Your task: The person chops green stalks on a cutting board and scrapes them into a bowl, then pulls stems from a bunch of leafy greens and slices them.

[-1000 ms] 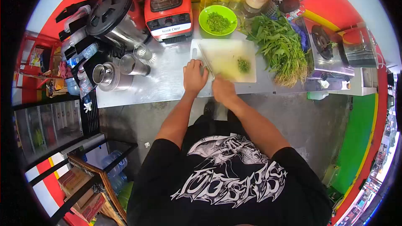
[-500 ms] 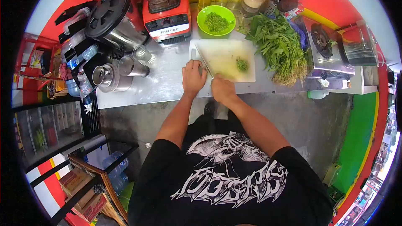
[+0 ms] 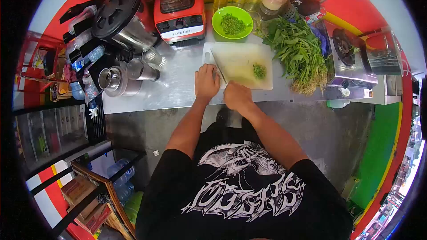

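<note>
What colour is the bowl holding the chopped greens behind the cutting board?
The bowl is lime green, clearest in the head view.

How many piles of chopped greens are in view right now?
2. One heap sits in the green bowl behind the cutting board; a smaller pile lies on that board, right of the knife. More may hide under the right hand.

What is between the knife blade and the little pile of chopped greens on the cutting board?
Nothing but bare cutting board, faintly stained yellow-green, as the head view shows. The knife is on its left, the chopped greens on its right.
</note>
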A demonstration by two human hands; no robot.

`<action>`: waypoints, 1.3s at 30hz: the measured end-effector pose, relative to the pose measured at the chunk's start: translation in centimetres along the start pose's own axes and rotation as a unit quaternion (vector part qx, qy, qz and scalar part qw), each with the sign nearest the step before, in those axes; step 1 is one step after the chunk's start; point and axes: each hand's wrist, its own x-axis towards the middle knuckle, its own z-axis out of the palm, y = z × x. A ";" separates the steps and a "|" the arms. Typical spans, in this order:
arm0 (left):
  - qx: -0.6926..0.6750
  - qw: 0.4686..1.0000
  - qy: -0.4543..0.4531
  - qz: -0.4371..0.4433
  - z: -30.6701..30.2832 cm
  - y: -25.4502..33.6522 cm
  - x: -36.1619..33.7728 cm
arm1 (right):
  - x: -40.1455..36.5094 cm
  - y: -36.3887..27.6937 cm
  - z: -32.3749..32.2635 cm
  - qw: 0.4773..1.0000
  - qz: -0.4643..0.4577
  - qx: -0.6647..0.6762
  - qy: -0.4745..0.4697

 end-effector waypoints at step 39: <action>0.015 1.000 -0.014 -0.004 0.0 -0.1 -0.1 | 1.3 1.1 3.0 0.997 0.029 0.041 0.051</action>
